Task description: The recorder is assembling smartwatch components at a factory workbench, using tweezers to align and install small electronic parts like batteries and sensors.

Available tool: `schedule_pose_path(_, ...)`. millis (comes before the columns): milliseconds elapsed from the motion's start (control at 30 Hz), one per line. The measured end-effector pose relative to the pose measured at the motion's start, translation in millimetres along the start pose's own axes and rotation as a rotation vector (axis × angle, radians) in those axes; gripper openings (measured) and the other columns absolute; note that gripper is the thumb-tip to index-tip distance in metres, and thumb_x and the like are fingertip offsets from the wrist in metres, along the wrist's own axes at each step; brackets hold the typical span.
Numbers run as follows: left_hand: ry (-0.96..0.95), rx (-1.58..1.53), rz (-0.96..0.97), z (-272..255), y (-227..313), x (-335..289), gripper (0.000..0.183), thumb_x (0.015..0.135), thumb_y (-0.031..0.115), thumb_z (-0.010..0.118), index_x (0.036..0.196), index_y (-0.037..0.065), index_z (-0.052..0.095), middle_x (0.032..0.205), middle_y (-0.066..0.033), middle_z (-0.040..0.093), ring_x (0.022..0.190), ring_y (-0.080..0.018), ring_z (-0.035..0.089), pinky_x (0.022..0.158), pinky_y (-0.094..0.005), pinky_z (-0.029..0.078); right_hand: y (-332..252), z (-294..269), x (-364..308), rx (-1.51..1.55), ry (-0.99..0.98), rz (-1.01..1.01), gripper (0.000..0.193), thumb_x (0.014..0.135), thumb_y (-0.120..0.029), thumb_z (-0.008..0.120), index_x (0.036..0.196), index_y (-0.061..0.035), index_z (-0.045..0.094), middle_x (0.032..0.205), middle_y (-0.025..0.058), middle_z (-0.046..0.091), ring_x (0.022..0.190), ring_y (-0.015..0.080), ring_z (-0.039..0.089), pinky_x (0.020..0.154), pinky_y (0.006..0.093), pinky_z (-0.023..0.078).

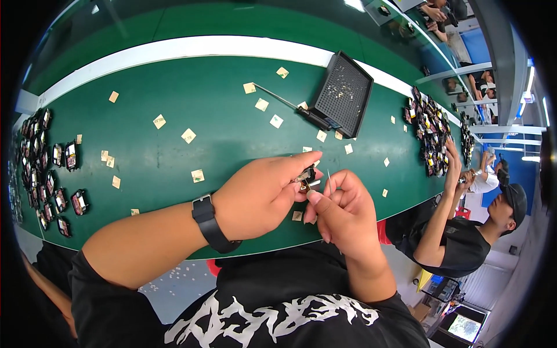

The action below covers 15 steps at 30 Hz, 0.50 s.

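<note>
My left hand (255, 194), with a black watch on the wrist, is closed around a small black assembly (306, 176) with metallic bits, held just above the green table. The fingers cover much of it. My right hand (348, 217) is closed in a pinch close beside the assembly. A thin, pointed metal tool (329, 181) sticks up from its fingers; its exact kind is hard to make out. Thumb and index finger of the right hand sit at the lower edge of the assembly.
A black perforated tray (343, 95) with small bits stands at the back. Against it rests a long-shafted screwdriver (310, 115). Small beige paper squares (188, 136) dot the green table (156, 168). Piles of black assemblies lie left (42, 159) and right (429, 130), where a co-worker (464, 232) reaches in.
</note>
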<state>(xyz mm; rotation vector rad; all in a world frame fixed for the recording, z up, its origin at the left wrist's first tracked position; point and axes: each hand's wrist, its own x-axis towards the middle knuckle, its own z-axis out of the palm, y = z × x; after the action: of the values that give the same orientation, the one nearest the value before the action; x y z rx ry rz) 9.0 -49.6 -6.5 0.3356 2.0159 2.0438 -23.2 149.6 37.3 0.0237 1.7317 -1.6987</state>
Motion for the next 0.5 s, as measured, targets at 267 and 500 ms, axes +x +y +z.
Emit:
schedule_pose_path(267,-0.050,-0.432,-0.159,-3,2,2,0.052,0.098,-0.008,0.041,0.150,-0.001,0.040,0.138,-0.0163,0.057,0.119,-0.0210,0.062,0.102,-0.0336,0.054,13,-9,-2,-0.226,-0.006,-0.203,0.016,0.099,-0.002,0.062,0.100,-0.0039,0.046,0.077,0.0051,0.069,0.056,0.0013,0.050,0.048,0.0187,0.037)
schedule_pose_path(500,-0.059,-0.626,-0.240,-6,8,5,0.050,0.099,-0.008,0.041,0.149,-0.002,0.039,0.141,-0.0183,0.054,0.122,-0.0232,0.061,0.104,-0.0364,0.054,9,-14,-8,-0.196,0.049,-0.284,0.016,0.099,-0.004,0.063,0.101,-0.0034,0.047,0.078,0.0040,0.070,0.058,0.0008,0.052,0.050,0.0183,0.038)
